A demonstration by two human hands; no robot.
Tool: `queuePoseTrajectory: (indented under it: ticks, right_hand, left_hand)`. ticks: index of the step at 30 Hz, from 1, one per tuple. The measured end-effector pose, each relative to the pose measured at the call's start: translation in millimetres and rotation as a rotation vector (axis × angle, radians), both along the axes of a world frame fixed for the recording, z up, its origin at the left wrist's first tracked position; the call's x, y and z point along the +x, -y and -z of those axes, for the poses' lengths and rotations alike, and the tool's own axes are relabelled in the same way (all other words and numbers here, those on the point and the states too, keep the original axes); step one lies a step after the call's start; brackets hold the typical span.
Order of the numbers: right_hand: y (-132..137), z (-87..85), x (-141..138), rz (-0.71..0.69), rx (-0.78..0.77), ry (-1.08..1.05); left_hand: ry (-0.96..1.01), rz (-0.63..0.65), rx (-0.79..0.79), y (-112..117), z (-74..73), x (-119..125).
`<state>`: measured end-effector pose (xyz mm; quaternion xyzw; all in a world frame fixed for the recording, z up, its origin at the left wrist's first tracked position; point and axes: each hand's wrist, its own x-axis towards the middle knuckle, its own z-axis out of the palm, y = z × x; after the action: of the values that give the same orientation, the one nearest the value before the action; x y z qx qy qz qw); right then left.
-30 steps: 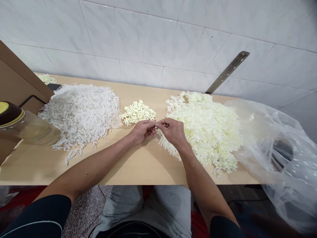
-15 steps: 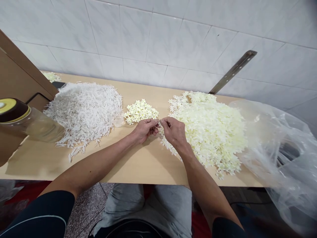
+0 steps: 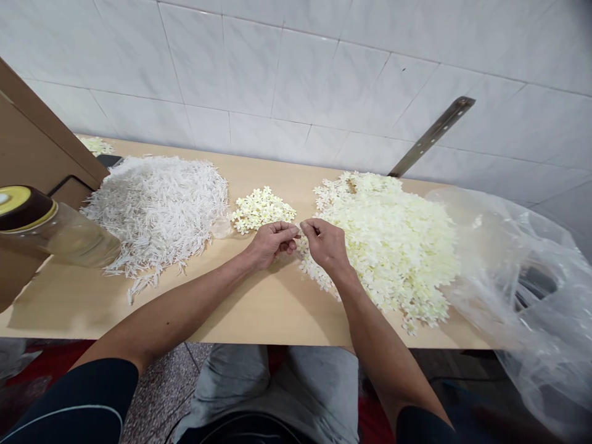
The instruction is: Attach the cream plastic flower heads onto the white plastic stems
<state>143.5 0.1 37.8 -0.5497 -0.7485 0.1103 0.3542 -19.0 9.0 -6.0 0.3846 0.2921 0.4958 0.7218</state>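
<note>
My left hand and my right hand meet fingertip to fingertip above the table, each closed in a pinch. Whatever lies between the fingertips is too small and too covered to make out. Just behind my left hand sits a small heap of cream-yellow artificial flowers. A much larger pile of pale flower heads spreads beside and partly under my right hand. Farther left is a mound of thin white plastic stems.
A clear jar with a yellow and brown lid stands at the left, by a cardboard box. A clear plastic bag drapes over the table's right end. A metal bracket leans against the tiled wall.
Both hands stay nearly in place, fingertips still pinched, with only a slight shift of the fingers. The small pale bit seen at the fingertips is now harder to see.
</note>
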Motion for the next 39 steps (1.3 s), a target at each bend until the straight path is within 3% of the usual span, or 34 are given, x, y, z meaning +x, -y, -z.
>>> queuePoseTrajectory:
  ticks: [12,24,33,39]
  right_hand:
    - [-1.8,-6.6,5.8,0.009,-0.174,-0.186]
    - [-3.4,-4.4,8.2,0.04,-0.123,-0.127]
    - [-3.7,5.1,-1.2,0.065,0.067,-0.047]
    - [-2.8,4.5,-1.3,-0.012,0.03,-0.099]
  left_hand:
    - [-0.025,-0.026,-0.037,-0.4,-3.0,1.0]
    - [-0.057,-0.048,-0.038,0.0,-4.2,2.0]
    - [-0.055,-0.081,-0.058,-1.1,-3.0,2.9]
    - [-0.054,-0.128,-0.082,-1.4,-4.5,2.1]
